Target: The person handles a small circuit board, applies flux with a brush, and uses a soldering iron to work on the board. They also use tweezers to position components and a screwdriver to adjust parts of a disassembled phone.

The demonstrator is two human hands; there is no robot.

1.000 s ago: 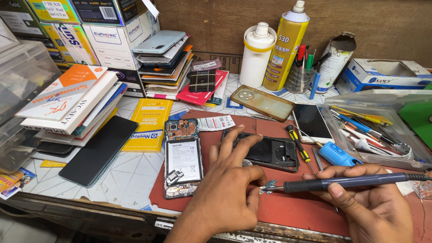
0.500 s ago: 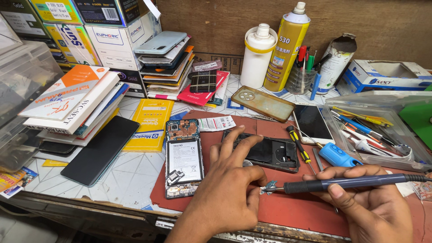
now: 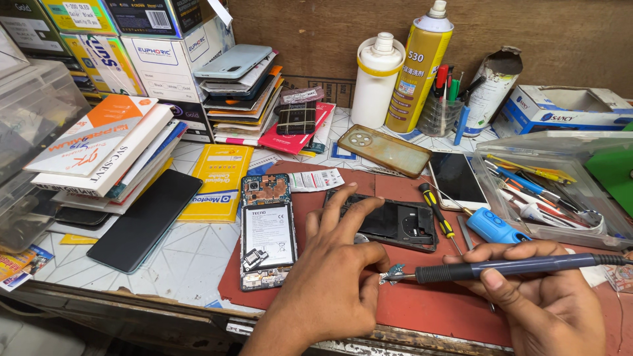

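Right hand (image 3: pixel 554 300) wrapped around a dark soldering iron (image 3: pixel 508 267), fingers closed along the grip, tip aimed left and level over the red mat (image 3: pixel 422 310). Barely moved over the last second: same low angle, same spot, only a touch closer to the work. At the tip, a small bluish circuit part (image 3: pixel 394 273), pinned from the other side by the left hand (image 3: pixel 339 264). Left thumb and forefinger pressed together at that part, other fingers spread and resting over the black phone back cover (image 3: pixel 395 224). No real shift there either, just a steady brace held through the earlier views. Reads as fine work in progress at one point, with no lift-off and no reach for anything else.

Moving outward: an opened phone (image 3: pixel 267 231) just left of the left hand, white-labelled battery showing, lower end on the mat. Beside the cover, a yellow-and-black screwdriver (image 3: pixel 438 211), then a blue tool (image 3: pixel 494 227) just above the right hand. Further right, a clear plastic tray (image 3: pixel 560 227) full of tweezers and picks. Behind, a phone lying face up (image 3: pixel 458 178), an olive phone case (image 3: pixel 386 150), a white bottle (image 3: pixel 377 79) and a yellow spray can (image 3: pixel 419 66). Left on the table (image 3: pixel 191 250): a dark phone screen (image 3: pixel 148 217), a yellow packet (image 3: pixel 221 181) and stacked boxes (image 3: pixel 99 148). All of that unmoved.
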